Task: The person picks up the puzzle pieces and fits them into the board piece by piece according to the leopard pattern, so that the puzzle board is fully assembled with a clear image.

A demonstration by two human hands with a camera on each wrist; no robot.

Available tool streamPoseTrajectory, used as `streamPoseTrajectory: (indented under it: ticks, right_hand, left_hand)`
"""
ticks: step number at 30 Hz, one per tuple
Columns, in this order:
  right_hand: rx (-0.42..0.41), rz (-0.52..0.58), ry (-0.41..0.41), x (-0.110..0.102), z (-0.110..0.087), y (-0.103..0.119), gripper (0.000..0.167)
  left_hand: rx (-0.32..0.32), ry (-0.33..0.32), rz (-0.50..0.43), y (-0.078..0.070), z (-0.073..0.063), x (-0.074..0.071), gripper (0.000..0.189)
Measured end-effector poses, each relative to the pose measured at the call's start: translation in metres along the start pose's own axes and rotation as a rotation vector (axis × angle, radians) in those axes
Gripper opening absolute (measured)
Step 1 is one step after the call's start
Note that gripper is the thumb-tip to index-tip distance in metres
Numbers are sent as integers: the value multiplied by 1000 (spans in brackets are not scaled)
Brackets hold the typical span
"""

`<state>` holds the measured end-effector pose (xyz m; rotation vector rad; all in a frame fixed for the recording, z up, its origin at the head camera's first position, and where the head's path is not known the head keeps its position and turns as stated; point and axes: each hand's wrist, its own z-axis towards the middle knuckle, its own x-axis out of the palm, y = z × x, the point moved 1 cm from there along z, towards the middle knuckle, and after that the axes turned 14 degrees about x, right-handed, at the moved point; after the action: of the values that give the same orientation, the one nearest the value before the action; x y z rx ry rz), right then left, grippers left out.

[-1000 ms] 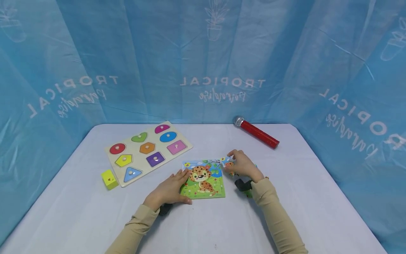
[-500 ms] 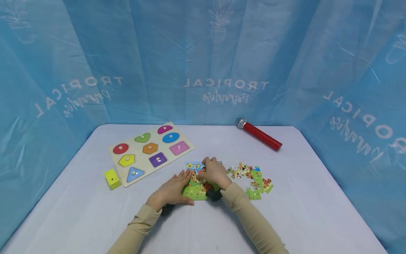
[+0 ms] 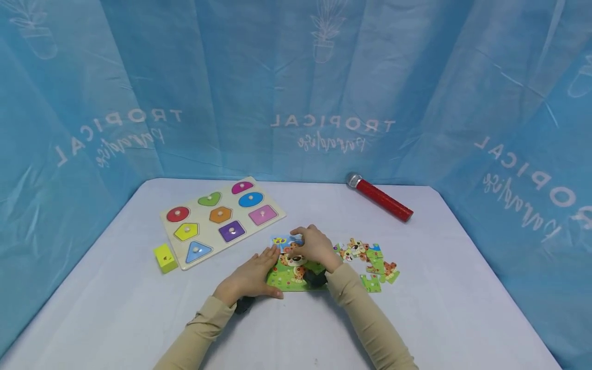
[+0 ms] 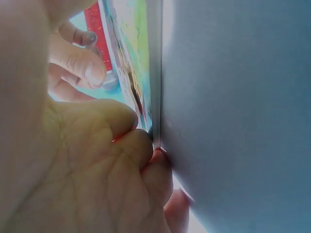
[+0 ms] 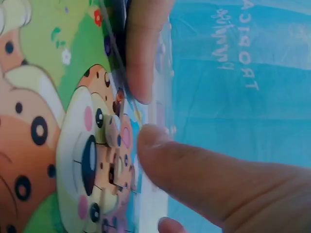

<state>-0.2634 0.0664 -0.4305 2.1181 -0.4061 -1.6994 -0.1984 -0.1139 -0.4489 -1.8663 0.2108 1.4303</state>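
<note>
A leopard jigsaw board (image 3: 289,283) lies on the white table. My left hand (image 3: 250,275) rests along its left side, fingers straight and thumb by the lower corner; the board's edge (image 4: 155,73) meets the fingers in the left wrist view. Over the board's upper part, my right hand (image 3: 316,249) pinches a jigsaw piece (image 3: 292,247) with leopard print between thumb and forefinger, partly hidden by them. A blue-sky piece (image 3: 279,241) lies at the upper left corner. Raised pieces (image 5: 112,131) show near the right thumb (image 5: 158,141) in the right wrist view.
Several loose jigsaw pieces (image 3: 375,266) lie right of the board. Behind to the left is a peg shape board (image 3: 209,230) with a small yellow block (image 3: 165,258) beside it. A red microphone (image 3: 386,202) lies at the back right. Blue curtains (image 3: 296,77) surround the table.
My right hand has carried the jigsaw piece left from the loose pieces to the board's upper part, then shifted only slightly. The left hand has stayed at the board's left side.
</note>
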Motion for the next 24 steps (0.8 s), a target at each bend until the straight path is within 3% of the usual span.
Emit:
streamPoseTrajectory:
  ticks: [8, 14, 24]
  right_hand:
    - [-45, -15, -7, 10, 4, 0, 44]
    - [-42, -25, -40, 16, 4, 6, 44]
    - [-31, 6, -25, 21, 7, 7, 44]
  left_hand:
    - [1, -2, 0, 1, 0, 0, 109]
    - [7, 1, 2, 1, 0, -1, 108]
    - [8, 4, 3, 3, 0, 1, 108]
